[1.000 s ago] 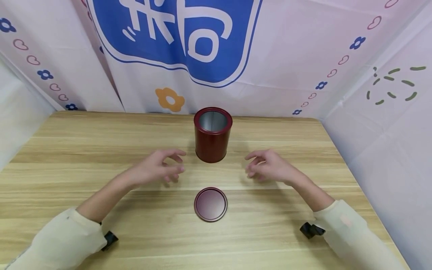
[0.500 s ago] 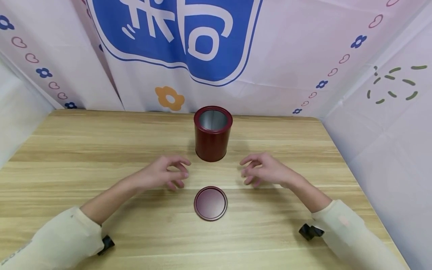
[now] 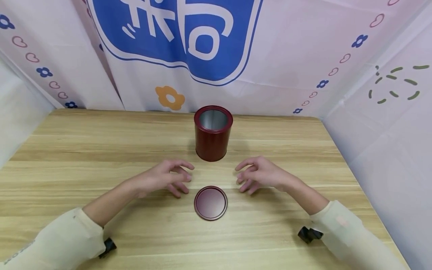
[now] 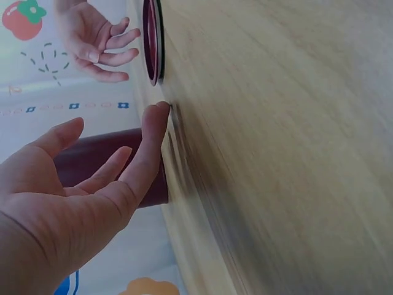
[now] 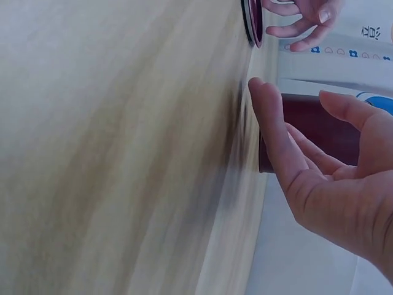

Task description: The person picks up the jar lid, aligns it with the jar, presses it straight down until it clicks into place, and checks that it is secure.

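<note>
A dark red tin can (image 3: 211,144) stands upright near the back of the table, its top uncovered and its silvery inside showing. In front of it a round dark red lid (image 3: 210,203) lies flat on the wood. My left hand (image 3: 165,176) hovers left of the lid, fingers spread and loosely bent, holding nothing. On the other side my right hand (image 3: 263,174) is in a like pose, apart from both lid and can. In the left wrist view the lid (image 4: 152,43) lies beyond the fingertips, and the can (image 4: 98,157) is partly hidden behind the hand.
The wooden table (image 3: 84,150) ends at the back against a white printed cloth (image 3: 287,56) with a blue sign pattern. Another white cloth (image 3: 388,131) hangs along the right side. Black devices (image 3: 309,235) sit at both sleeve cuffs.
Both hands have moved inward and slightly toward me, closer to the lid from either side. The can and the lid have stayed in place.
</note>
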`<state>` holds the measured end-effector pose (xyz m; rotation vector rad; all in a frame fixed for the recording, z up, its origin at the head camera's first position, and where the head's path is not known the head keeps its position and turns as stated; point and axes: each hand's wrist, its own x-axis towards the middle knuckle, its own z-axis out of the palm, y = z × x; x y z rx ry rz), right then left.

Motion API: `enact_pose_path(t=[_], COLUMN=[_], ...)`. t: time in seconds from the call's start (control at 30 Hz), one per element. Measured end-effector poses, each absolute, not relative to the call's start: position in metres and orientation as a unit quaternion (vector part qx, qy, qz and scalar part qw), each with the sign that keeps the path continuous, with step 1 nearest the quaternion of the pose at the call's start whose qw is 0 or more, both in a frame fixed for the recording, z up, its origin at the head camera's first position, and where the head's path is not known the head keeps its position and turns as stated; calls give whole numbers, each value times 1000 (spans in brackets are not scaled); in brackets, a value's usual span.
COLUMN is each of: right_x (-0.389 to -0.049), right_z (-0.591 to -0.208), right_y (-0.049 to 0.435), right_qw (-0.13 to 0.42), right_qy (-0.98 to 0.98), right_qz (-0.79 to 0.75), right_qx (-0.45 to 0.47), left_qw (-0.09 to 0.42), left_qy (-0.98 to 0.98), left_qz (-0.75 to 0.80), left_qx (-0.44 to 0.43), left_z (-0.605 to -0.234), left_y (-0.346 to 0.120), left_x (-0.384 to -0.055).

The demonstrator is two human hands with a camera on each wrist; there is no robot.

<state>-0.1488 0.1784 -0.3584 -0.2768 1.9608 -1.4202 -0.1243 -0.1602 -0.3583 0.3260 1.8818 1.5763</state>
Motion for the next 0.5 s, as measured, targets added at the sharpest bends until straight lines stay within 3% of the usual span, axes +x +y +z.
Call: enact_pose_path(t=[0.5], right_x=[-140], right_z=[-365], right_y=[170], right_qw=[392], right_qy=[719], right_qz=[-566], right_qx=[-90], left_qw=[377], left_qy=[696], left_qz=[601], left_qx=[113], left_z=[-356], left_y=[-154], left_x=[-119])
